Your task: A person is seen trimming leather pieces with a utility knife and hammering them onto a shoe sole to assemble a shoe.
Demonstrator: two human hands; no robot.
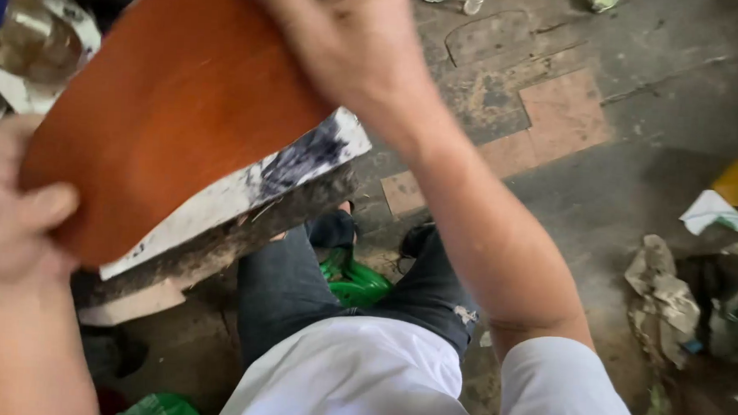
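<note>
A curved, glossy reddish-brown wooden panel fills the upper left, held up close to the camera. Its lower edge is a white strip smeared with dark stain. My left hand grips the panel's lower left corner, thumb on the front face. My right hand presses on the panel's upper right part, fingers bent and blurred; whether it holds a cloth or a tool is hidden. Below, my knees in dark jeans and a white shirt show.
A rough wooden block lies under the panel. A green plastic bag sits between my feet. Crumpled rags and paper lie at right on the worn, patched floor. A metal bowl stands at upper left.
</note>
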